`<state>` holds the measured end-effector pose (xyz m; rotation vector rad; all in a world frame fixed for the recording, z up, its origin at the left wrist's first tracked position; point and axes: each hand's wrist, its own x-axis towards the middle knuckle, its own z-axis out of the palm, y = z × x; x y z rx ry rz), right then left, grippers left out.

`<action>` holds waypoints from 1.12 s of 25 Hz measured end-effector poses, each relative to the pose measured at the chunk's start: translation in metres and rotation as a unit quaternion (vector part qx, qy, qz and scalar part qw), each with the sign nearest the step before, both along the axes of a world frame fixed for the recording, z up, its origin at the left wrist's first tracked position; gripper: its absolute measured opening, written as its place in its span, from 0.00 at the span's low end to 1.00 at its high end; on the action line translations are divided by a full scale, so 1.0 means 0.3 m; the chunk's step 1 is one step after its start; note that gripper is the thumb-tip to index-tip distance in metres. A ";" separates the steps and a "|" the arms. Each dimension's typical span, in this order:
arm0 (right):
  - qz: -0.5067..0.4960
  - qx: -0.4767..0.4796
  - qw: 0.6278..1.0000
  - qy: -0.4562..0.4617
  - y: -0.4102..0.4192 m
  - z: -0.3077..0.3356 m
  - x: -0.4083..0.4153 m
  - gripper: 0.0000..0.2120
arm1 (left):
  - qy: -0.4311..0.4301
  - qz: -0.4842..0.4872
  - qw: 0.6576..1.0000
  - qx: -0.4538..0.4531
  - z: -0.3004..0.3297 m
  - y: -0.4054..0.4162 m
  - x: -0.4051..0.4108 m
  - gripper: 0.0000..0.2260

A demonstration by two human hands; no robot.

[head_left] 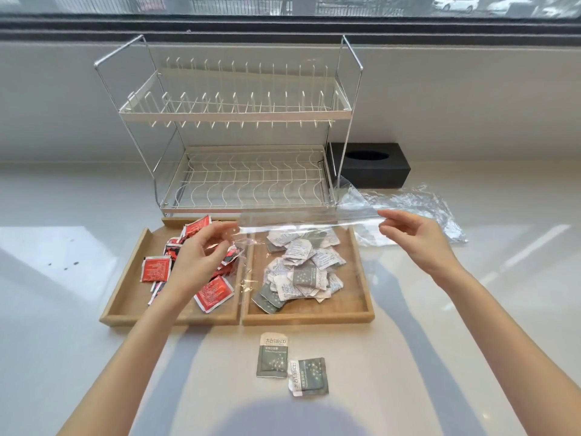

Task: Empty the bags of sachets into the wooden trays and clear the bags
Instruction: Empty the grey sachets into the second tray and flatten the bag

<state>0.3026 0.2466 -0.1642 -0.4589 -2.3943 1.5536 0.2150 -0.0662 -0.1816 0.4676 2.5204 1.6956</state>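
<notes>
A: Nearest the camera?
B: Two grey-green sachets lie loose on the white tabletop, just in front of the trays and touching neither.

A: Trays?
B: Two wooden trays side by side, touching. The left tray holds red sachets. The right tray holds a pile of grey and white sachets.

A: Hands?
B: Both are raised over the trays, with a clear plastic bag stretched between them. The left hand is above the left tray, fingers curled, pinching the bag's left end between thumb and fingertips. The right hand is past the right tray's right edge, thumb and forefinger nipping the bag's right end, the other fingers loosely bent. The bag looks empty and hangs over the far part of the right tray.

A: Behind that?
B: A second clear bag lies crumpled on the tabletop, to the right behind the right hand. Further back a two-tier wire dish rack stands just beyond the trays. A black tissue box sits to its right against the wall. A window runs along the top.
</notes>
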 end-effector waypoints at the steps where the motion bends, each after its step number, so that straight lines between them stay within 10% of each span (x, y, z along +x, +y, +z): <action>1: -0.007 0.036 0.999 0.004 0.010 0.009 0.002 0.11 | 0.012 -0.003 1.000 -0.010 0.006 0.005 0.003 0.17; 8: -0.060 0.117 0.989 0.067 0.101 0.096 0.029 0.02 | 0.081 0.013 0.993 -0.083 0.087 0.115 0.052 0.05; 17: -0.066 0.068 0.986 0.138 0.288 0.138 0.057 0.14 | 0.079 0.012 0.995 0.057 0.157 0.366 0.043 0.10; 28: -0.080 0.117 0.988 0.067 0.519 0.070 -0.023 0.14 | 0.003 -0.039 0.999 0.005 0.118 0.671 -0.046 0.09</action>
